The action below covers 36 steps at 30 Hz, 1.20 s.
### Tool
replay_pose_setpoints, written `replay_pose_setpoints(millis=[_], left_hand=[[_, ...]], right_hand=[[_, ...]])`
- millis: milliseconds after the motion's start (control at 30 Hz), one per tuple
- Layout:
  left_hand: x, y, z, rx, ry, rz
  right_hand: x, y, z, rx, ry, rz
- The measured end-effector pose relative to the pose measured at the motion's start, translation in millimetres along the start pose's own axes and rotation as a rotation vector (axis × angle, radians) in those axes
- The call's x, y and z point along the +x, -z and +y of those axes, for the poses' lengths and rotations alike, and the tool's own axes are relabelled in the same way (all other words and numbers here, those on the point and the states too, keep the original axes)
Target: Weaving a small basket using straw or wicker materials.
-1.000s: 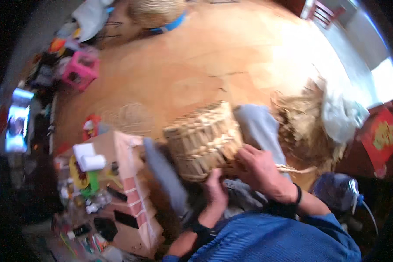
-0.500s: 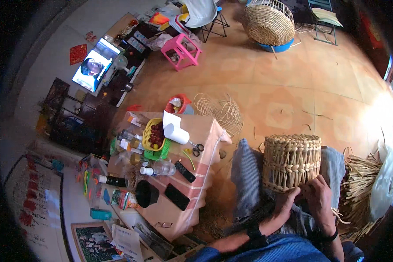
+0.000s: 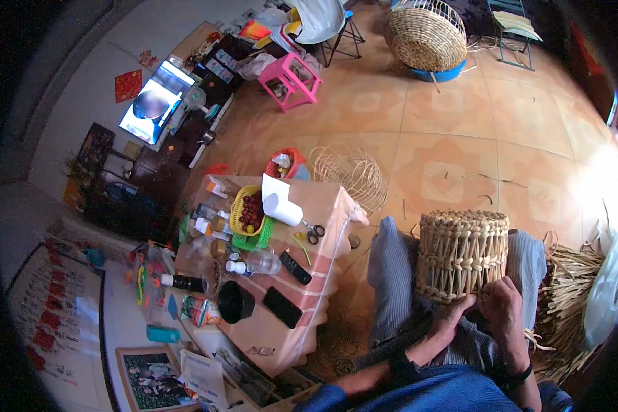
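Straw basket (image 3: 461,254) on lap, both hands at its near rim: left hand (image 3: 452,317) fingers curled on weave, right hand (image 3: 502,309) pinching strand. Yellow bowl (image 3: 239,214) on worktop (image 3: 336,206) holds red fruit (image 3: 251,209).

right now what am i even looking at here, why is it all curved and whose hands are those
This is one view from a wide fisheye camera worn on a person's head, looking down; the lens bends straight edges. The left hand and right hand are the wearer's own, both gripping the lower rim of a woven basket resting on their lap. To the left stands a small table with a paper roll, scissors, a water bottle and a yellow fruit basket. Loose straw strips lie on the right.
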<state>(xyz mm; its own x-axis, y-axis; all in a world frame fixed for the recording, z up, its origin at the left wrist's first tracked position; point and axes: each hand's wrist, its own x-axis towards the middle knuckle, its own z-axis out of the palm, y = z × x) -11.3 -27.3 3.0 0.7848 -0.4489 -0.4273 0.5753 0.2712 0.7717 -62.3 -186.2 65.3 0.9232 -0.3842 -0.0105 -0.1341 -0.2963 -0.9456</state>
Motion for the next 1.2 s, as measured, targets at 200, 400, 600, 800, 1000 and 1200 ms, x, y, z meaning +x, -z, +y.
replay_pose_setpoints(millis=[200,400,600,800,1000,1200], left_hand=[[10.9,18.8,-15.7,-0.162,0.109,-0.121],[1.7,-6.4,29.7,-0.069,-0.014,-0.103],[7.9,-5.1,1.5,-0.119,0.028,-0.049],[14.3,-6.7,-20.7,-0.272,0.093,-0.053],[14.3,2.2,-16.7,-0.277,0.155,-0.143],[24.1,24.0,-22.2,0.487,0.055,-0.120]], right_hand=[[3.7,-2.3,11.6,0.468,-0.276,-0.035],[0.5,9.3,24.3,-0.087,-0.031,-0.088],[-3.6,25.8,-13.4,-0.487,0.274,-0.060],[1.2,42.3,-13.6,-0.565,0.131,-0.210],[11.0,51.8,-13.3,-0.577,0.288,-0.258],[2.1,46.8,36.7,-0.495,0.286,-0.247]])
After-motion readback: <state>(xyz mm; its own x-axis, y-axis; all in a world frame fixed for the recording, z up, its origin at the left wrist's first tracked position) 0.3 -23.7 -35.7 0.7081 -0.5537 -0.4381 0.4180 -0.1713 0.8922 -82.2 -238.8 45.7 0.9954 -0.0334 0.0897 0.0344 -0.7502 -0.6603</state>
